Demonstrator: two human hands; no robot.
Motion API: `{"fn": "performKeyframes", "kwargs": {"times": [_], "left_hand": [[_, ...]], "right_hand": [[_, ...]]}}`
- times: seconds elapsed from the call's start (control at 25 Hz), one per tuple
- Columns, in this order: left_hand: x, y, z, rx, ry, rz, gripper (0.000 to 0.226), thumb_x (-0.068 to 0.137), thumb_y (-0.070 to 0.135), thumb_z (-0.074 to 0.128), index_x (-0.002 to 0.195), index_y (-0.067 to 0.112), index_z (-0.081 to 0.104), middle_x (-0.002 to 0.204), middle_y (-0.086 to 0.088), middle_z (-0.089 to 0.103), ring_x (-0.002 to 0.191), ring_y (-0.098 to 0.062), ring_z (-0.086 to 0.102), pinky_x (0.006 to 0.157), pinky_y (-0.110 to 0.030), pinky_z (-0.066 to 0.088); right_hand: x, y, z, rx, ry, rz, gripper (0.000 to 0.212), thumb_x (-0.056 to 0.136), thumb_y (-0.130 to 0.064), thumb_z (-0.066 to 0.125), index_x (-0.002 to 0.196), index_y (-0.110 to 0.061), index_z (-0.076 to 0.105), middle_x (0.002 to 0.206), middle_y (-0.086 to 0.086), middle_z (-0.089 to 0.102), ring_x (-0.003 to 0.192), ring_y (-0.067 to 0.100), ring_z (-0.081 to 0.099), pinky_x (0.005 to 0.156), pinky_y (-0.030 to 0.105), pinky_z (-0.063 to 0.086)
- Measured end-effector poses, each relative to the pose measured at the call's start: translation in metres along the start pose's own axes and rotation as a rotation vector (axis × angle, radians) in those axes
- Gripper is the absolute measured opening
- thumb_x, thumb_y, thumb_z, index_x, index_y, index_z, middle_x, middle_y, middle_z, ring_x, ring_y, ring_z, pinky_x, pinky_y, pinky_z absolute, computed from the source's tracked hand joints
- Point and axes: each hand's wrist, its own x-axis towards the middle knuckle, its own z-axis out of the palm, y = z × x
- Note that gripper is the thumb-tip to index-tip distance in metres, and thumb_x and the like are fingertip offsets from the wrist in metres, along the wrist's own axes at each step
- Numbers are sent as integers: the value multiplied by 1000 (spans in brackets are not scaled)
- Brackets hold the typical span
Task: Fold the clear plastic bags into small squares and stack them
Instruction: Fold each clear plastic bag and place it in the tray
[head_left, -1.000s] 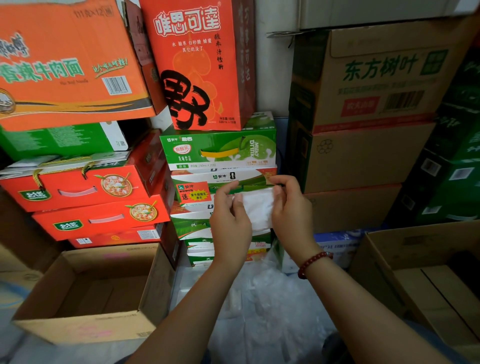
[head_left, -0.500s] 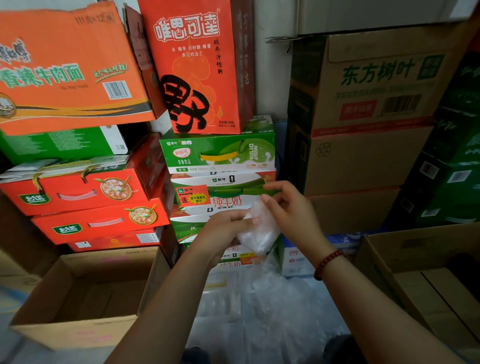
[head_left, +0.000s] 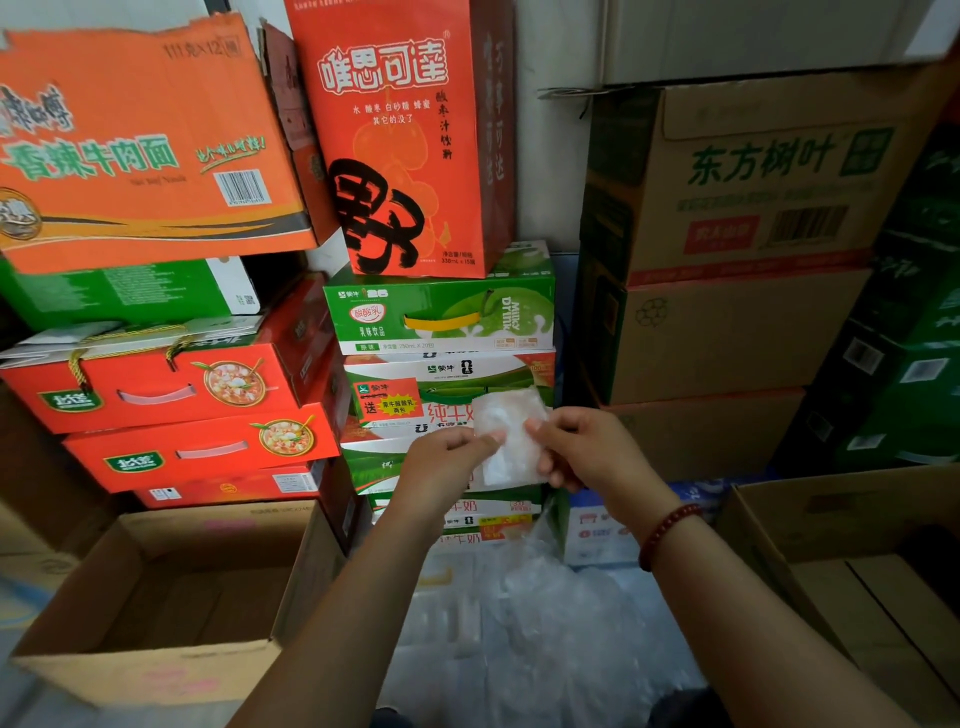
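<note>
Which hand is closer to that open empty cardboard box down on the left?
The left hand. It pinches the folded plastic bag just above and right of the open cardboard box; the right hand, holding the bag's other side, is farther right.

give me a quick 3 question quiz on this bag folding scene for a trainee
1. True or false: the folded clear plastic bag is held up in the air by both hands.
2. Which wrist wears the dark red bead bracelet? A) left B) right
3. Fill in: the open brown cardboard box at lower left sits to the ____ of the loose heap of clear plastic bags.

Key:
1. True: the left hand and right hand pinch opposite edges.
2. B
3. left
</note>
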Motion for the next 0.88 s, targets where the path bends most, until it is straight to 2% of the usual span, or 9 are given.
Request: {"fn": "performKeyframes", "kwargs": {"times": [0.12, 0.2, 0.28, 0.4, 0.56, 0.68, 0.76, 0.8, 0.88], "left_hand": [[3, 0, -5, 46, -64, -49, 21, 88, 35, 64, 83, 16, 67, 59, 6, 52, 45, -7, 38, 45, -18, 31], [2, 0, -6, -61, -103, -118, 21, 89, 38, 62, 92, 18, 65, 64, 4, 64, 43, -8, 47, 47, -19, 35], [2, -1, -5, -162, -144, -132, 23, 91, 39, 60, 103, 20, 64, 79, 4, 74, 59, -10, 67, 57, -21, 46], [5, -6, 1, -241, -125, -27, 28, 91, 32, 60, 105, 9, 68, 95, -6, 75, 85, -18, 73, 72, -26, 56], [2, -7, 8, -165, -20, 151, 21, 92, 23, 60, 91, 5, 70, 91, -12, 74, 83, -17, 73, 75, -26, 58], [2, -6, 12, -134, 38, 183, 25, 92, 26, 60, 84, 4, 69, 88, -11, 74, 82, -19, 72, 78, -30, 58], [4, -6, 13, -114, 107, 191, 28, 91, 29, 61, 76, 7, 67, 87, -10, 71, 85, -26, 71, 79, -36, 58], [4, -6, 13, -132, 129, 185, 27, 91, 29, 62, 75, 8, 63, 88, -9, 68, 87, -28, 69, 77, -36, 58], [2, -4, 14, -239, 117, 165, 15, 90, 24, 64, 88, 10, 58, 94, -4, 63, 90, -25, 67, 70, -31, 59]], "right_hand": [[0, 2, 0, -3, 28, -18, 17, 94, -17, 58, 86, -4, 63, 68, 6, 69, 52, 11, 63, 45, 19, 46], [0, 1, 0, 26, 34, -24, 16, 93, -17, 59, 87, -3, 64, 76, 8, 71, 61, 12, 67, 51, 20, 52], [1, 1, -1, 73, 31, -37, 17, 92, -16, 60, 89, -1, 64, 80, 10, 72, 64, 11, 69, 56, 21, 55], [2, 2, 1, 89, 35, -63, 21, 92, -19, 60, 90, 2, 64, 80, 9, 71, 63, 10, 69, 57, 20, 55], [2, 4, 4, 104, 94, -93, 28, 93, -25, 58, 85, 1, 65, 75, 4, 69, 63, 6, 67, 62, 21, 56], [4, 5, 5, 135, 165, -116, 28, 91, -26, 61, 73, -5, 64, 74, 6, 69, 71, 15, 68, 71, 28, 57], [4, 6, 7, 107, 198, -141, 30, 90, -26, 62, 69, -4, 63, 73, 10, 69, 71, 18, 68, 70, 29, 58], [3, 6, 8, 78, 209, -158, 30, 90, -24, 62, 68, -4, 63, 72, 10, 68, 68, 17, 67, 69, 29, 57], [2, 6, 9, 26, 212, -188, 29, 90, -22, 63, 69, -2, 63, 72, 11, 68, 65, 17, 66, 70, 32, 57]]}}
